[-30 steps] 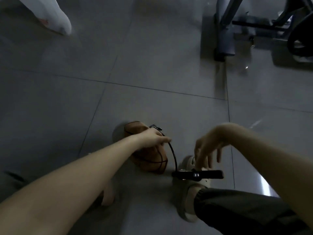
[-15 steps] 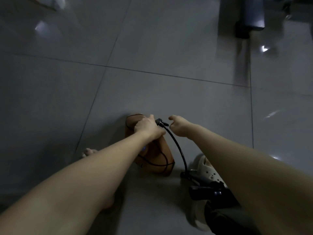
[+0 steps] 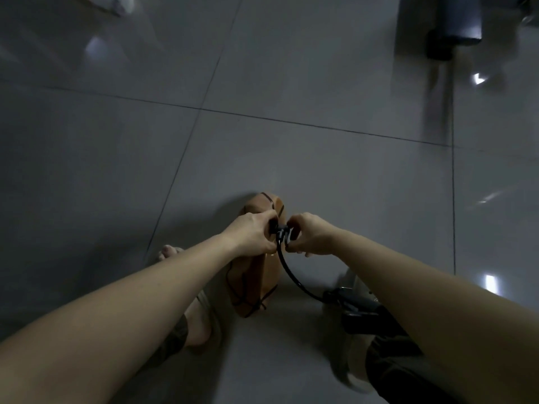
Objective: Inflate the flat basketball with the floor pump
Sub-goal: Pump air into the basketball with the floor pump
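At the near centre of the tiled floor (image 3: 320, 176), I see the flat basketball (image 3: 264, 281) standing on its edge. It is orange-brown with dark seams, visibly collapsed and folded. It sits between the person's feet: the left foot (image 3: 199, 328) just left of it, the right shoe (image 3: 354, 284) to its right.

Left hand (image 3: 252, 236): fingers curled, clamped on the black hose head (image 3: 281, 230) at the ball's upper far edge. Whether the head is seated in the valve I cannot tell, because the fingers cover that point.

Right hand (image 3: 310, 234): fingers curled, pinching the same hose head from the right side. The two hands almost meet, knuckles facing one another, with only the head between them.

Hose (image 3: 291, 272): black. It runs from the head in a curve down the right side of the ball toward the near right, ending at the floor pump (image 3: 360, 314). Only a dark part of the pump is visible — the right forearm and a dark trouser leg (image 3: 388, 371) cover the rest.

Background: a dark piece of equipment (image 3: 453, 27) stands at the far right, blurred, and a pale object (image 3: 116, 4) lies at the far left edge — both well apart from the ball. Bright reflections spot the tiles on the right.
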{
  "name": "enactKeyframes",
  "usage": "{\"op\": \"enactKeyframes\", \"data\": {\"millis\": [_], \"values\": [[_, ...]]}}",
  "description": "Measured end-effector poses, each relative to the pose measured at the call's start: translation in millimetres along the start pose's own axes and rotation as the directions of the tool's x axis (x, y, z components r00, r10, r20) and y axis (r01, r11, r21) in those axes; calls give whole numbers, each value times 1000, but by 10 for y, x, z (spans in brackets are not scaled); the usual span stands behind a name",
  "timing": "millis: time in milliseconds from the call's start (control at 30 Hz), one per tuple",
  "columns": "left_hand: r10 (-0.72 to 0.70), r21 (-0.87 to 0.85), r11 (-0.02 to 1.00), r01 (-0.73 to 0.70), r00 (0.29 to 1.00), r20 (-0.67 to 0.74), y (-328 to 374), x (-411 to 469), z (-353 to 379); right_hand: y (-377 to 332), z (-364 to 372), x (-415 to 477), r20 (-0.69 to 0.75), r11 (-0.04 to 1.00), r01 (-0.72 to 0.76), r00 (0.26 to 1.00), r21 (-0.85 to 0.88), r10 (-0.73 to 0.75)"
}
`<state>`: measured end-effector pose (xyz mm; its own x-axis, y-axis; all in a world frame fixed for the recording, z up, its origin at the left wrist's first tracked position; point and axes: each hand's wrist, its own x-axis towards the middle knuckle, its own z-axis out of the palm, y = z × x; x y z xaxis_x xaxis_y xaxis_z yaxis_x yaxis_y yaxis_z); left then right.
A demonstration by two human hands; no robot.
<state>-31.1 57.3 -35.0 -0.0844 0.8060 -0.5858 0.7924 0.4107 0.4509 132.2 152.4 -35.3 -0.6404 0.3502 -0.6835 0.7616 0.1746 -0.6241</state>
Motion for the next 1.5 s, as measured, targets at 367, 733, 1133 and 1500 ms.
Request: {"op": "enactKeyframes", "data": {"millis": [367,733,1133,1500], "values": [[91,77,993,-85,993,-80,-1,50,119,31,-28,63,82,997,-25,996,73,19],[112,126,987,-100,990,-87,41,60,80,14,0,123,17,986,-83,997,147,82],[108,257,960,-110,994,24,149,116,15,-11,-7,141,-6,996,-75,997,40,75],[76,227,971,-78,997,21,119,106,-29,-15,-36,122,-13,988,-125,992,91,127]]}}
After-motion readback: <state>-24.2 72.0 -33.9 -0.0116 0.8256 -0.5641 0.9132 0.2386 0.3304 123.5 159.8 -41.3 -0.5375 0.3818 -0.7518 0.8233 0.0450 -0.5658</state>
